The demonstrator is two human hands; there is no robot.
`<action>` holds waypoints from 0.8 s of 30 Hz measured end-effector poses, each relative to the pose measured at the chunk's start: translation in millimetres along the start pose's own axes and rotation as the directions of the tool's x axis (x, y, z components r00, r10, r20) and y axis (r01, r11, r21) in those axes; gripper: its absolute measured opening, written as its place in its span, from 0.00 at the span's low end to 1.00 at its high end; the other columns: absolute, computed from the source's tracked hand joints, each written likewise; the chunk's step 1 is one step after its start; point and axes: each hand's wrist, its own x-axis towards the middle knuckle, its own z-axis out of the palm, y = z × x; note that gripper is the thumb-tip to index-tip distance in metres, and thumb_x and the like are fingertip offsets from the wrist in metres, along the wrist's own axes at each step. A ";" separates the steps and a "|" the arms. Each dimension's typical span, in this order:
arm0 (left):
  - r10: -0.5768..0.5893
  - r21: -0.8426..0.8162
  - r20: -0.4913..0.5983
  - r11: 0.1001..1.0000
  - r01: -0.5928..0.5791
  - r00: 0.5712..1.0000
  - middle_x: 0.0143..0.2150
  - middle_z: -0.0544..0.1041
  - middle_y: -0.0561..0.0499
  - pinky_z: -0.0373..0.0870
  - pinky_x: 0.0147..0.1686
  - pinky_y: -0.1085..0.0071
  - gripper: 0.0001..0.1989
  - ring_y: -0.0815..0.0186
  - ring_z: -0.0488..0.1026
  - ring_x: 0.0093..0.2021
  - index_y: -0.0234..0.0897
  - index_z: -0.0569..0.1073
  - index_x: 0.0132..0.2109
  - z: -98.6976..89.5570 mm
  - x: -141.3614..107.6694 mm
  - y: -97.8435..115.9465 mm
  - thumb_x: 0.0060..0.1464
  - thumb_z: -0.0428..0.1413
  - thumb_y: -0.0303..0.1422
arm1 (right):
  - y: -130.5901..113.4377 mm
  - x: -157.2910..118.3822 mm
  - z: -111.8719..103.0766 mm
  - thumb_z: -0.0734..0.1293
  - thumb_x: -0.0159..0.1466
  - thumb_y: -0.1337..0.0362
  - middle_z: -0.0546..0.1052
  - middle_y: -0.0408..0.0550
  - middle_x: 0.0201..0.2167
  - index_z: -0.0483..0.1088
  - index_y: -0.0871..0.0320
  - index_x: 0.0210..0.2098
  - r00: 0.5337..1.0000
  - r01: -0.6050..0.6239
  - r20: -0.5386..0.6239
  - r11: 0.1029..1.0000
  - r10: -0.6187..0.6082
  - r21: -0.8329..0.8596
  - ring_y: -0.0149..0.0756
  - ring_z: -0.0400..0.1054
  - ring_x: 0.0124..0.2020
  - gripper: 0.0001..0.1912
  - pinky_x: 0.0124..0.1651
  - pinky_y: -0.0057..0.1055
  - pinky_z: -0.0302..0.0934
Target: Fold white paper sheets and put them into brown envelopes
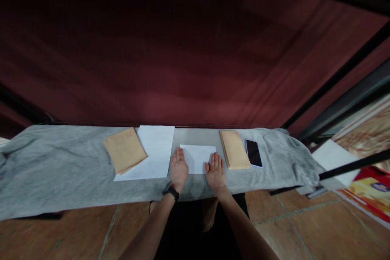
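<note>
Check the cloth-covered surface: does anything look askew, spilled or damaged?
I see no spill or damage. The left brown stack lies askew, angled across the larger white paper and covering part of it. The grey cloth is rumpled toward its right end. The smaller white paper at centre looks straight.

Smaller white sheet (197, 159), partly hidden

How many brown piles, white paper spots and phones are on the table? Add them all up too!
Brown piles: 2, left pile and right pile
White paper spots: 2, big spot and small spot
Phones: 1 phone
Total: 5
</note>
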 end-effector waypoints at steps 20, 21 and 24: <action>0.062 0.032 0.070 0.997 -0.065 0.996 0.70 0.59 0.33 0.52 0.68 0.53 0.29 0.54 0.50 0.72 0.21 0.58 0.68 -9.8 -61.0 9.7 0.65 0.42 0.34 | -11.6 -46.6 -27.6 0.54 0.74 0.54 0.60 0.63 0.67 0.56 0.69 0.68 0.988 0.153 0.039 0.988 -0.152 -0.011 0.48 0.55 0.68 0.31 0.68 0.46 0.49; 0.042 0.028 0.054 0.999 -0.044 0.998 0.70 0.59 0.33 0.53 0.68 0.53 0.29 0.54 0.51 0.72 0.22 0.58 0.68 -9.2 -61.5 8.1 0.65 0.43 0.34 | -8.3 -47.6 -28.6 0.54 0.74 0.54 0.60 0.64 0.68 0.56 0.70 0.68 0.989 0.139 0.044 0.990 -0.138 -0.011 0.49 0.55 0.68 0.31 0.68 0.47 0.49; -0.002 0.018 0.003 1.000 0.002 1.000 0.69 0.61 0.33 0.54 0.67 0.52 0.29 0.52 0.54 0.71 0.24 0.58 0.68 -8.2 -64.7 4.2 0.65 0.43 0.35 | 1.0 -50.9 -32.4 0.52 0.74 0.52 0.58 0.66 0.68 0.55 0.71 0.68 0.993 0.103 0.063 0.995 -0.103 0.004 0.51 0.54 0.68 0.32 0.68 0.49 0.49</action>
